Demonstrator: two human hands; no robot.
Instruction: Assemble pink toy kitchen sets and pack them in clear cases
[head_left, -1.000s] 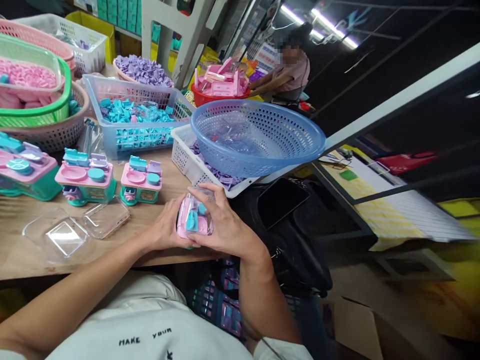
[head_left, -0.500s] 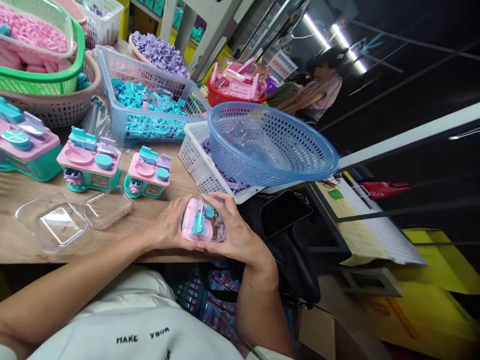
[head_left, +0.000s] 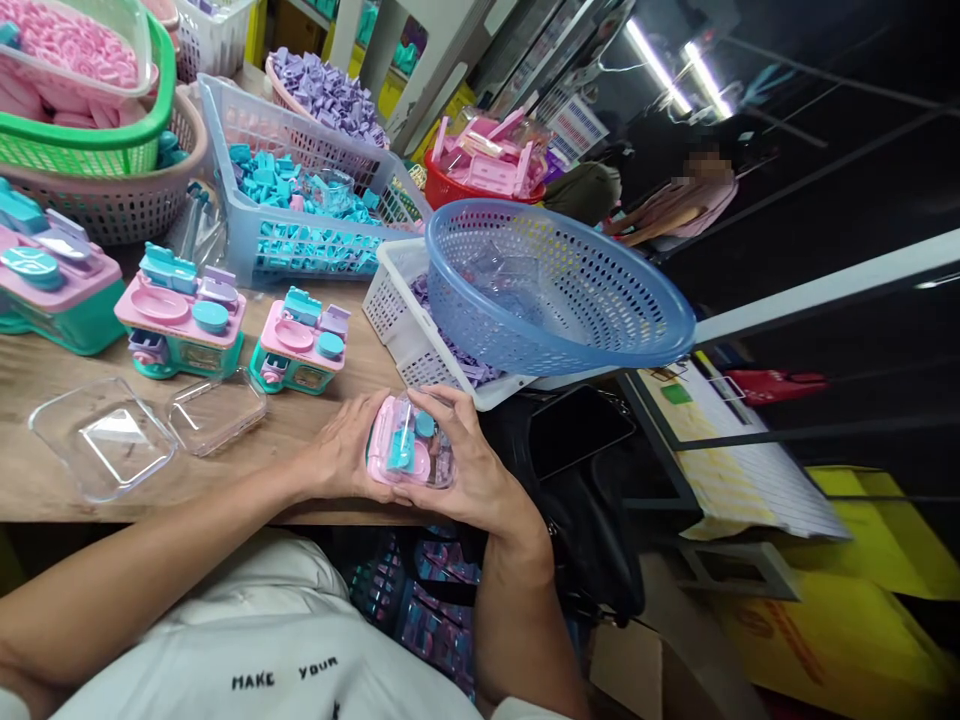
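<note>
Between my two hands, at the table's front edge, is a small toy kitchen (head_left: pixel 405 455) in pink and turquoise, with a clear plastic cover over its top. My left hand (head_left: pixel 349 450) is closed on its pink left side. From the right, my right hand (head_left: pixel 476 465) wraps round the clear cover, thumb below and fingers above. Two more toy kitchens, one nearer (head_left: pixel 298 345) and one farther left (head_left: pixel 180 315), stand upright beyond my left hand. On the wood to the left lie two clear plastic covers, a large one (head_left: pixel 105 440) and a smaller one (head_left: pixel 217 410).
A blue colander (head_left: pixel 637 320) rests on a white basket (head_left: pixel 386 290) of purple parts. Behind stand a basket of turquoise parts (head_left: pixel 315 245) and a green basket (head_left: pixel 82 160). A black bag (head_left: pixel 600 540) with a phone (head_left: pixel 577 430) is at right. Another person (head_left: pixel 694 200) sits farther back.
My hands still hold the toy kitchen, with little change in grip. The view has shifted slightly, and the person in the background appears farther right.
</note>
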